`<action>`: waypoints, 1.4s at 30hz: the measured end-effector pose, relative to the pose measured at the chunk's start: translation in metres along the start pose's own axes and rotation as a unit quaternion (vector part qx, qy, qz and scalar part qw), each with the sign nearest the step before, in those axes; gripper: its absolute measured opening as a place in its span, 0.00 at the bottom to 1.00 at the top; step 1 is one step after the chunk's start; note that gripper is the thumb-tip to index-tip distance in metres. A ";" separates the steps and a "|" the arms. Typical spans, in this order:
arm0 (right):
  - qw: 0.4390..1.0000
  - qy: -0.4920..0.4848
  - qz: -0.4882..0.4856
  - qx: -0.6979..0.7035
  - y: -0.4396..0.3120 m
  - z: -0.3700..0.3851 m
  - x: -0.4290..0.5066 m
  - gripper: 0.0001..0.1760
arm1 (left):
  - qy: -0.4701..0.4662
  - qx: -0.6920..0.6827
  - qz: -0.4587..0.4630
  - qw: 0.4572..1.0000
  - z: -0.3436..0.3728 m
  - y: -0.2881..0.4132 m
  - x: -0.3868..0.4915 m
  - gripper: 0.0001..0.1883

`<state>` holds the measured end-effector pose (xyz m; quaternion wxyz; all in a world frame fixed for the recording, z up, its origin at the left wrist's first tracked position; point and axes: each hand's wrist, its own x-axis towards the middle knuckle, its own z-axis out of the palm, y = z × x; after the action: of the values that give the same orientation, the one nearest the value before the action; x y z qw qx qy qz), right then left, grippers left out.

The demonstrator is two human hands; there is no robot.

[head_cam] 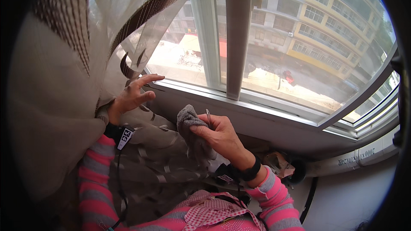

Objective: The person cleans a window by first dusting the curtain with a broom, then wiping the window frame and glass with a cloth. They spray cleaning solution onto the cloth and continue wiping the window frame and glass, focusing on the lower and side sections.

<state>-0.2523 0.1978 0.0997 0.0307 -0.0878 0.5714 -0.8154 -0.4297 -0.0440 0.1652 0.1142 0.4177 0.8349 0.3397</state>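
Observation:
My right hand (218,133) holds a bunched grey cloth (189,122), its lower part hanging down. A thin metal tool (208,115) sticks up between the fingers of the same hand; its kind cannot be told. My left hand (128,98) is raised beside the sheer curtain (64,109), fingers apart and holding nothing, the curtain gathered around its wrist. Ahead of both hands runs the window's metal sill frame (199,93), with an upright window post (237,38) rising from it.
Patterned curtain fabric (154,160) lies below my hands. At the lower right are a long wrapped package (356,157) bearing writing, a crumpled paper item (277,163) and a dark round container (298,171). Cables run from the devices on both wrists.

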 end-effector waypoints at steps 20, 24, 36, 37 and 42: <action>0.995 0.043 0.092 -0.003 0.020 -0.029 0.003 0.25 | -0.029 -0.220 -0.109 0.969 0.042 0.027 -0.023 0.18; 0.997 0.067 0.000 -0.047 0.029 -0.047 -0.018 0.20 | -0.021 -0.158 -0.126 0.979 0.043 0.017 -0.025 0.22; 0.916 0.039 -0.215 -0.338 0.030 -0.045 -0.064 0.15 | -0.138 -0.316 -0.012 0.939 0.096 0.102 0.007 0.18; 0.924 0.053 -0.207 -0.317 0.027 -0.043 -0.077 0.15 | -0.111 -0.323 -0.027 0.939 0.101 0.105 0.009 0.19; 0.948 0.070 -0.194 -0.241 0.013 -0.049 -0.120 0.15 | -0.100 -0.316 -0.045 0.942 0.125 0.123 0.018 0.19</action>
<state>-0.1440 0.2563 0.0580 -0.1902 -0.1447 0.7235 -0.6476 -0.3054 0.0811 0.1556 0.3384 0.3541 0.6868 0.5371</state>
